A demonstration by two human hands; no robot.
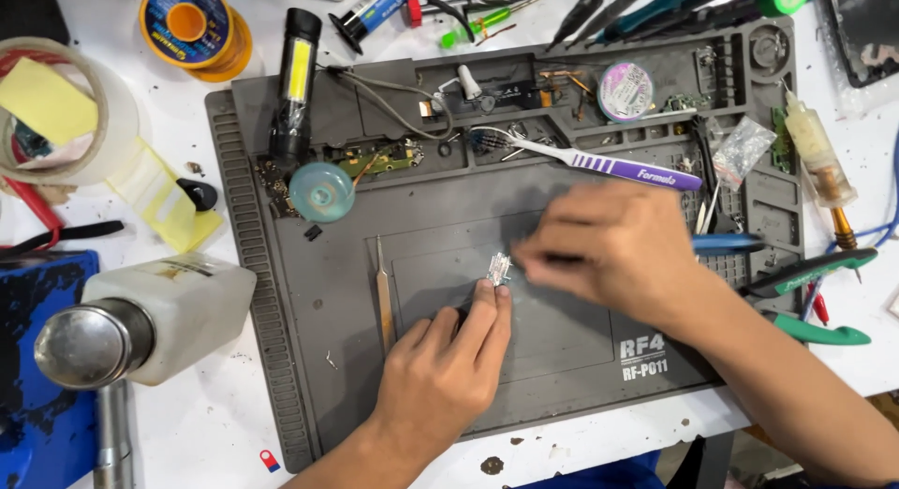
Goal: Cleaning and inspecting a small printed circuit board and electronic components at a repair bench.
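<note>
Left hand [440, 367] pins a small clear connector [498, 268] on the grey mat [449, 217], fingers closed; blurred right hand [613, 250] grips something unclear; mat's top trays [749, 86] hold small parts.

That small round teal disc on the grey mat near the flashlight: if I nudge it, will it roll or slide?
The teal disc lies flat on the grey mat, so it would probably slide, not roll. It looks like thin translucent plastic, likely light. A thin wire seems to touch its edge and might drag along.
</note>
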